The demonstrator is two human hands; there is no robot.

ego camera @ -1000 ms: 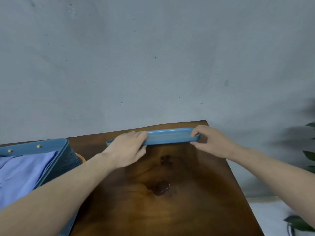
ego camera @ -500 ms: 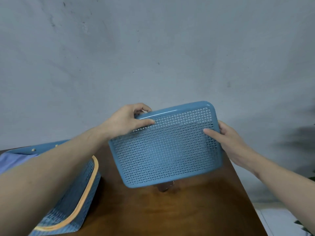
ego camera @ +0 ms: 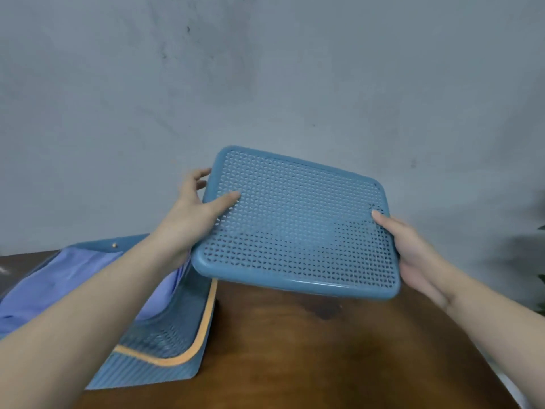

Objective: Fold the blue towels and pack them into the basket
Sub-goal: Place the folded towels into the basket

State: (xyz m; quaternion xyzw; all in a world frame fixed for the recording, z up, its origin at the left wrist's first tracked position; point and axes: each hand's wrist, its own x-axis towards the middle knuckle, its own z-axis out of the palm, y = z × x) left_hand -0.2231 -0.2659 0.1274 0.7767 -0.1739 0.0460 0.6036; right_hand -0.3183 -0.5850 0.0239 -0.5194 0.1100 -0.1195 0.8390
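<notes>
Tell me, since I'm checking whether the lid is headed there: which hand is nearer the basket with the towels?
Left. The left hand grips the lid's left edge just above the basket; the right hand holds the lid's far right edge, over the table.

— Setting, item one: what sort of place was it?
— A plain domestic room, most likely. A dark wooden table (ego camera: 339, 358) stood against a bare, scuffed grey wall (ego camera: 265, 84).
— Further evidence?
— A blue laundry basket (ego camera: 165, 343) holding blue cloth (ego camera: 73, 278), and houseplant leaves (ego camera: 541, 278) at the right edge. No machinery or signage visible.
</notes>
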